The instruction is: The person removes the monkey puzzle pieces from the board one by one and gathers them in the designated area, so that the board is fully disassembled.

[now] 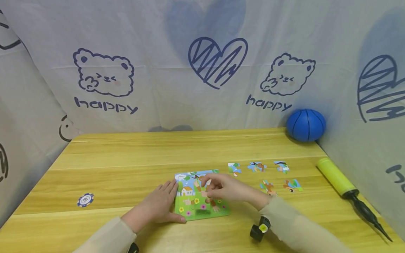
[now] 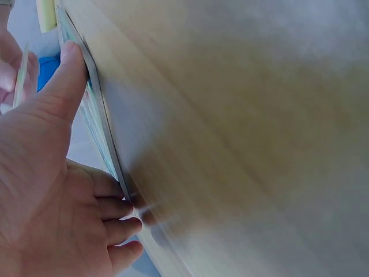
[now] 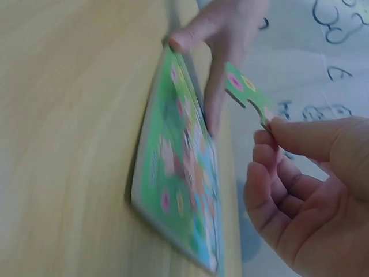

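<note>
A square jigsaw board (image 1: 224, 211) with a green meadow, a small house and brown animal figures lies on the wooden table. My left hand (image 1: 158, 204) rests at its left side, fingers extended along the edge and thumb at the near left corner. Above the board, my right hand (image 1: 225, 188) pinches a puzzle piece (image 3: 245, 86) between thumb and index finger. That piece is green with a pink and a yellow flower, and is tilted in the right wrist view. In the head view the piece overlaps the board's picture.
Several loose puzzle pieces (image 1: 257, 166) lie right of the board, in two rough rows. A poker chip (image 1: 85, 200) is at the left. A yellow-green hand pump (image 1: 338, 177) lies along the right edge, and a blue ball (image 1: 306, 125) sits at the back right corner.
</note>
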A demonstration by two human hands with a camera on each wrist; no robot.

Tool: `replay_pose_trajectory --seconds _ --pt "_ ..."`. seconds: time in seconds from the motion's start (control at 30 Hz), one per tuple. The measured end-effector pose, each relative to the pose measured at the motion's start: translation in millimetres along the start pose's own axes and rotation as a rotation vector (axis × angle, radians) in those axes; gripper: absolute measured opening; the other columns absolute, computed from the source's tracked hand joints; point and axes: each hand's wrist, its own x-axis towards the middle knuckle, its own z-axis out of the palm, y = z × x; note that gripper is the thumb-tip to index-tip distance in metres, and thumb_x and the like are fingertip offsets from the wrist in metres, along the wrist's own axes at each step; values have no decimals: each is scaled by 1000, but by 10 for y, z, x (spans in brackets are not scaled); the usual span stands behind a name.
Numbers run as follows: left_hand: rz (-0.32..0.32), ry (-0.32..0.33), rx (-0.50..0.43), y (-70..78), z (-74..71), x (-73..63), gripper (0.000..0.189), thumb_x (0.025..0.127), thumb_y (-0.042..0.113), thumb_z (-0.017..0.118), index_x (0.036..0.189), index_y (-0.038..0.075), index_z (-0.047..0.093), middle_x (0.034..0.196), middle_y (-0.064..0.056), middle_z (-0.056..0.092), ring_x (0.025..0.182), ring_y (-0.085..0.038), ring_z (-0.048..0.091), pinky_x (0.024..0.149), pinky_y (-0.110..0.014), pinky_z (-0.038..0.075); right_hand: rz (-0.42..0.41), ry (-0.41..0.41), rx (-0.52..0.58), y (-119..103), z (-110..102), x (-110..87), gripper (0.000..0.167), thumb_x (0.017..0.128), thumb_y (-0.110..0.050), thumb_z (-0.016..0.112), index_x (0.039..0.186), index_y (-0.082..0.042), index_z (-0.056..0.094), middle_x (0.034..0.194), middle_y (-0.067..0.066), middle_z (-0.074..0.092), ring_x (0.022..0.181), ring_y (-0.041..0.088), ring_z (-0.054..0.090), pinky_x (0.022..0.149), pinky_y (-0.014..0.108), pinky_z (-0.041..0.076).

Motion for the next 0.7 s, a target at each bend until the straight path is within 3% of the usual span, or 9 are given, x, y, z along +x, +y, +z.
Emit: replay_pose_trajectory --seconds 0.2,0.4,0.7 --pt "-4 -8 0 0 1 -2 110 70 69 58 138 -13 27 145 -28 20 132 -40 21 107 -48 19 29 -16 9 193 -219 -332 19 89 -8 60 108 -7 55 77 9 64 58 10 48 53 20 40" --pt "-8 -9 3 1 -1 -4 110 70 69 58 138 -13 27 145 -28 20 132 -40 21 107 -48 19 41 -78 49 395 -388 -667 20 88 -7 61 108 -5 56 75 7 64 60 9 51 55 20 43" --pt "-5 -13 2 9 -17 -5 109 71 68 59 137 -13 27 144 -28 20 132 -40 21 107 -48 20 -32 -160 31 535 -455 -955 20 89 -8 60 108 -4 56 66 12 59 51 6 43 46 16 39"
